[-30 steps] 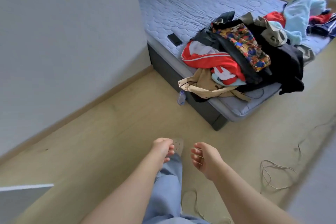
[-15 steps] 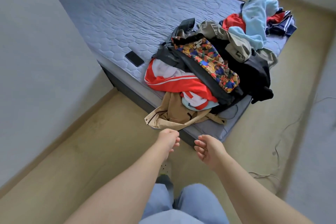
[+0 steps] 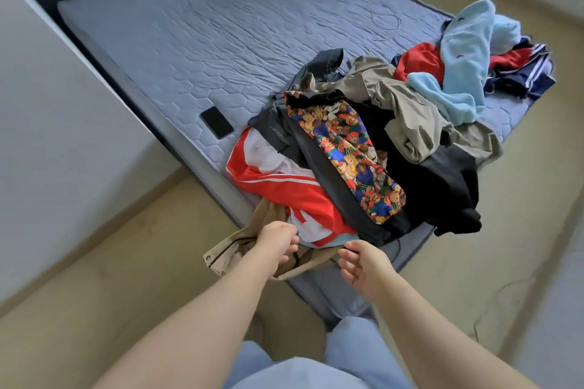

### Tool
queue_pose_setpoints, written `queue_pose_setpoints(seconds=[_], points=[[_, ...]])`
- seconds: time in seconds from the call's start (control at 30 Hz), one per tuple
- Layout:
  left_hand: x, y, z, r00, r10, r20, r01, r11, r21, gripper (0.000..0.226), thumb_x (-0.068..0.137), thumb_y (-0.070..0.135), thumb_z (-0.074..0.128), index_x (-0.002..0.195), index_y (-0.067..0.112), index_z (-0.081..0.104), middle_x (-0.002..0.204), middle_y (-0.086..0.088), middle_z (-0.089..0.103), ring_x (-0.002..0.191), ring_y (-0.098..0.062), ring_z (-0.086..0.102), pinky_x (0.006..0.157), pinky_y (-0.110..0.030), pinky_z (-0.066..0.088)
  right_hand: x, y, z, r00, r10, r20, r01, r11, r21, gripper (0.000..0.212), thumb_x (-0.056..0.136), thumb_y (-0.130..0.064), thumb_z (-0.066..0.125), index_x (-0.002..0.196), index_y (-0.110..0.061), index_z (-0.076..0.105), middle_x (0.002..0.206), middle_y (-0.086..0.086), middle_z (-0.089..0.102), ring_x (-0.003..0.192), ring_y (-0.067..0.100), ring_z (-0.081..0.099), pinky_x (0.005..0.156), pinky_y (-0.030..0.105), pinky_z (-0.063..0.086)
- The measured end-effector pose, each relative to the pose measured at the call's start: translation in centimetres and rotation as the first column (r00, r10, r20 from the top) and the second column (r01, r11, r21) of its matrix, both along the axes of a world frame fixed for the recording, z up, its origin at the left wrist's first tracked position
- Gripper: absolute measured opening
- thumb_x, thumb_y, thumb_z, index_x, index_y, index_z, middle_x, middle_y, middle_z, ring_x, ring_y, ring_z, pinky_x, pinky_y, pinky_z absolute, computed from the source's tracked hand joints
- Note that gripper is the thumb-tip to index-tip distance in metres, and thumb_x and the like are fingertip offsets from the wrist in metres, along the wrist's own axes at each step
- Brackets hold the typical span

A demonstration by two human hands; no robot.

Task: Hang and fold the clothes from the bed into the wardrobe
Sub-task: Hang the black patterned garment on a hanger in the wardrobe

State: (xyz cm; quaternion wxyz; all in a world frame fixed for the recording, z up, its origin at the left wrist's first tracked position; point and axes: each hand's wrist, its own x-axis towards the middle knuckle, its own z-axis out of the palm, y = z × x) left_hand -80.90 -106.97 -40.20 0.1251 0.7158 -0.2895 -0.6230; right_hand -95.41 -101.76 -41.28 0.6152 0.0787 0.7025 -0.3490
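Our left hand point(image 3: 278, 243) lies over the tan jacket point(image 3: 230, 251) with fingers curled; we cannot tell whether they pinch cloth. Our right hand point(image 3: 363, 265) is relaxed, holds nothing, and sits just right of the jacket. The jacket hangs off the near edge of the bed point(image 3: 189, 41) at lower centre. Its long axis runs left to right, and the red-and-white top point(image 3: 278, 186) partly covers it. Bare floor point(image 3: 110, 278) at lower left gives room to pull.
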Motion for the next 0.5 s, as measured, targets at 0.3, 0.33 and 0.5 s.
queue_pose_setpoints(seconds=[0.3,0.33,0.5], points=[[-12.6,-6.1,-1.8,0.983,0.175,0.048,-0.179,0.979,0.1,0.014,0.095,0.024,0.043,0.101,0.018,0.054,0.092,-0.001,0.061,0.082,-0.015,0.059,0.069,-0.026,0.046,-13.4,-10.0,-1.6,0.971,0.237,-0.025,-0.234,0.967,0.098,0.024,0.092,-0.007,0.044,0.069,-0.014,0.044,0.036,-0.005,0.035,0.029,0.008,0.025,0.038,0.016,0.022],[-13.5,-6.4,-2.2,0.98,0.19,0.053,-0.195,0.973,0.12,0.014,0.095,0.024,0.043,0.102,0.019,0.054,0.093,-0.001,0.062,0.086,-0.015,0.06,0.07,-0.026,0.047,-14.3,-10.6,-1.9,0.962,0.271,-0.043,-0.264,0.957,0.116,0.024,0.092,-0.006,0.044,0.069,-0.014,0.045,0.038,-0.005,0.036,0.031,0.008,0.025,0.041,0.016,0.021],[-15.9,-8.7,-4.0,0.965,0.233,0.118,-0.253,0.944,0.212,0.023,0.096,0.025,0.045,0.113,0.012,0.053,0.104,-0.005,0.061,0.095,-0.019,0.06,0.077,-0.03,0.049,-16.7,-13.0,-3.8,0.916,0.378,-0.132,-0.365,0.924,0.117,0.011,0.092,-0.011,0.046,0.099,-0.009,0.055,0.082,0.008,0.054,0.059,0.015,0.047,0.048,0.021,0.037]])
